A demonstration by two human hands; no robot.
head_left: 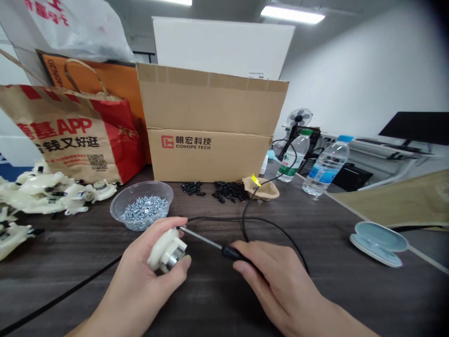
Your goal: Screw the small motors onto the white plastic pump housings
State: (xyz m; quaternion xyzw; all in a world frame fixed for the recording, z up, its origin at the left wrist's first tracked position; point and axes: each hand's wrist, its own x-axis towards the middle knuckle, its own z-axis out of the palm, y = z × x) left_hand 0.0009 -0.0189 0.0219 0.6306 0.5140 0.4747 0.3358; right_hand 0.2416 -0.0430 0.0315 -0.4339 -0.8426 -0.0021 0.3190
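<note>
My left hand (147, 276) is shut on a white plastic part with a round metal body (167, 250), its metal end facing down and toward me. My right hand (277, 285) grips the black handle of a corded electric screwdriver (233, 252). The screwdriver's thin steel shaft (199, 236) reaches left, and its tip meets the top of the white part. Its black cable (273, 222) loops across the table. Just beyond my left hand stands a clear bowl (142, 206) full of small silver screws.
White plastic parts (45, 194) lie heaped at the left of the dark wood table (217, 299). Small black parts (229, 191) and a paper pouch (261, 188) lie before a cardboard box (206, 124). Paper bags, water bottles (326, 166) and a pale blue case (379, 243) surround them.
</note>
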